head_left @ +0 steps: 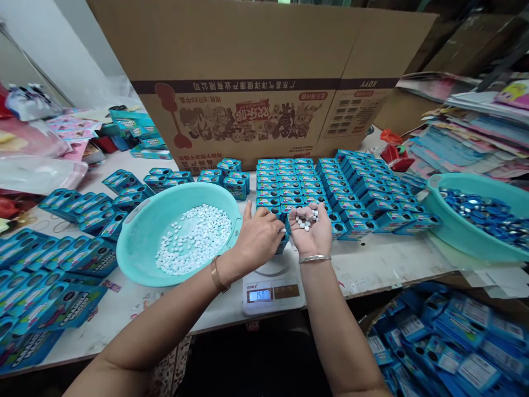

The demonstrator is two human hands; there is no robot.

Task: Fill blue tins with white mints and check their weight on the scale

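Observation:
My left hand (pixel 262 234) is over a small blue candy box (pixel 282 246) that stands on a white digital scale (pixel 273 307). Its fingers are bent together in a pinch, with a bit of white candy showing at the fingertips. My right hand (pixel 314 238) is palm up and cupped around a small heap of white candies (pixel 306 221), just right of the box. The scale's lit display (pixel 260 295) shows digits too blurred to read surely. Beside my left hand, a turquoise basin (pixel 138 251) holds many loose white candies (pixel 194 237).
Rows of blue boxes (pixel 289 179) stand behind my hands, and more boxes (pixel 78 253) fill the left. A large cardboard carton (pixel 264 49) stands upright at the back. On the right, a second turquoise basin (pixel 450 220) holds blue pieces, above a pile of blue boxes (pixel 450 342).

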